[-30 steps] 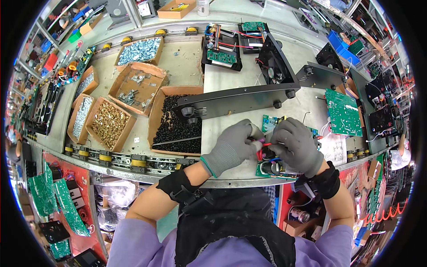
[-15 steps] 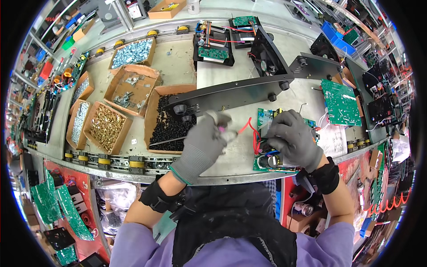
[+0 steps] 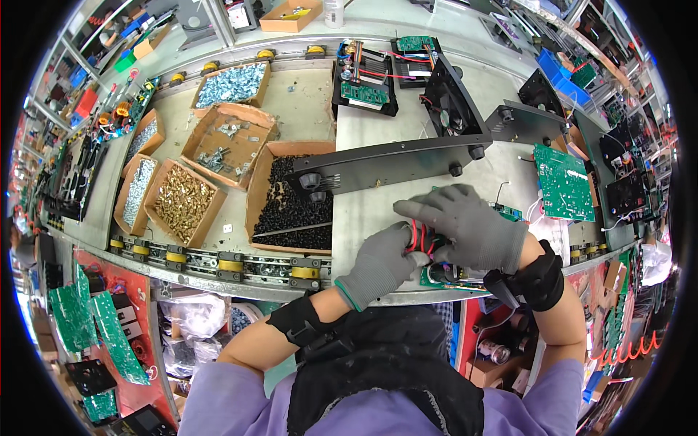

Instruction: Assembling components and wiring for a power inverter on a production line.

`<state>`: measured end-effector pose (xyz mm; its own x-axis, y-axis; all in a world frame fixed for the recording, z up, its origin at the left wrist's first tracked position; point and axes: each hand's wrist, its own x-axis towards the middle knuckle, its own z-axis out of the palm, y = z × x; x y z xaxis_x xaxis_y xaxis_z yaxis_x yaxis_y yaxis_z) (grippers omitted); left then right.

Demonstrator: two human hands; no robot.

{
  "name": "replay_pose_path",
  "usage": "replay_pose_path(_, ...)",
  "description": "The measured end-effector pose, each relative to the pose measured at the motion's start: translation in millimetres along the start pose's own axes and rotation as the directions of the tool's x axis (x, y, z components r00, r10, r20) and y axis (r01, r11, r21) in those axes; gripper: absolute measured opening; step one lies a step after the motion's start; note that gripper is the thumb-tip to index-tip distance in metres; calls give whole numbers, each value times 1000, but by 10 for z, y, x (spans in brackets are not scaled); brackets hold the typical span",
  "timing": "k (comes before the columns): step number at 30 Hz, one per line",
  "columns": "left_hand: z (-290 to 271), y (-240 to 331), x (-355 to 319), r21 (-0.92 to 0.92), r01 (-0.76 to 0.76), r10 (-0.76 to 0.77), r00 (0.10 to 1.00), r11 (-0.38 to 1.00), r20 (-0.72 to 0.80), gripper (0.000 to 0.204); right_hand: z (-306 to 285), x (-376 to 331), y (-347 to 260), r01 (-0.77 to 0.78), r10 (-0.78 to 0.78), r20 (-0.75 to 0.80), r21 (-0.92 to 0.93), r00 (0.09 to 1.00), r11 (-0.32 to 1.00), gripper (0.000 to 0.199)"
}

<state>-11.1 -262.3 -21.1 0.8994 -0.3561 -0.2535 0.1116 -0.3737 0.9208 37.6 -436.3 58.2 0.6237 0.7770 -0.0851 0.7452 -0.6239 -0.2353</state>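
My left hand [image 3: 382, 263], in a grey glove, is closed on a loop of red wire [image 3: 414, 238] at the front of the bench. Beside it my right hand [image 3: 472, 227], also gloved, reaches over with fingers stretched out to the left, close by the wire; some fingertips are hidden. Under both hands lies a green circuit board [image 3: 465, 281], mostly covered by the right hand. Just beyond them, a long black metal panel [image 3: 392, 168] with round feet lies across the bench, joined to an upright black frame [image 3: 452, 102] that carries a fan.
To the left stand cardboard boxes of black screws [image 3: 291, 211], brass-coloured parts [image 3: 182, 203] and silver screws [image 3: 231, 86]. A large green board [image 3: 563, 185] leans at the right. Black units with boards [image 3: 363, 94] sit at the back. A roller rail [image 3: 231, 267] runs along the front edge.
My left hand has moved right and closer to the board, bringing the red wire in. The right hand has shifted slightly, its fingers stretching out leftward. The whole view has shifted a little.
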Motion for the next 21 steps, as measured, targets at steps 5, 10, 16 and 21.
replay_pose_path(5, 64, -160, 21, 207, -127, 143, 988, 970, -62, 30, -9, 59, -29, 13, -10, 116, -29, 993, 999, 45)
replay_pose_path(10, 63, -164, 40, 354, -158, 204, 974, 922, -96, 30, 64, 100, -15, 32, -12, 145, -132, 989, 991, 29)
replay_pose_path(16, 32, -160, 44, 296, -144, 162, 986, 944, -37, 29, 63, 99, 2, 6, 23, 223, -125, 975, 992, 25)
replay_pose_path(21, 47, -193, 55, 341, -122, 142, 989, 932, -35, 31, -108, 191, -27, 4, 28, 384, -80, 923, 997, 21)
